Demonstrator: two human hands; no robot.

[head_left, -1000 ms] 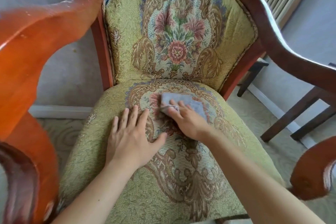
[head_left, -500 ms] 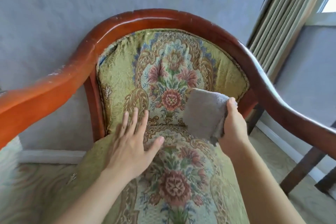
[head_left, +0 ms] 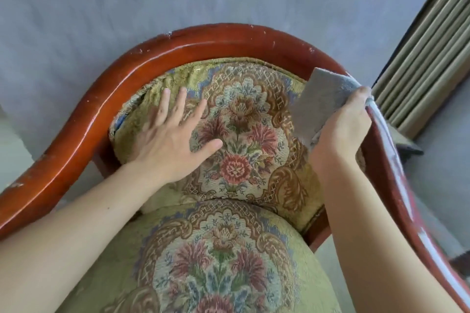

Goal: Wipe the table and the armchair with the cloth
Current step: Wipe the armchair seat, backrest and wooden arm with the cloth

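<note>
At armchair (head_left: 229,140) backrest: right hand (head_left: 340,129) grips grey cloth (head_left: 318,104) against right frame rail; left hand (head_left: 173,145) flat, fingers spread on upholstery. Armchair wiping underway; table unseen, progress there unknowable.

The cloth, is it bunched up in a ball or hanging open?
Mostly open. The grey cloth hangs as a flat sheet from the right hand, which grips one edge beside the armchair's wooden rim.

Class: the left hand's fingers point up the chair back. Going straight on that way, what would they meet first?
Probably the wooden frame above the backrest cushion; the left hand already seems to lie flat against that cushion.
</note>
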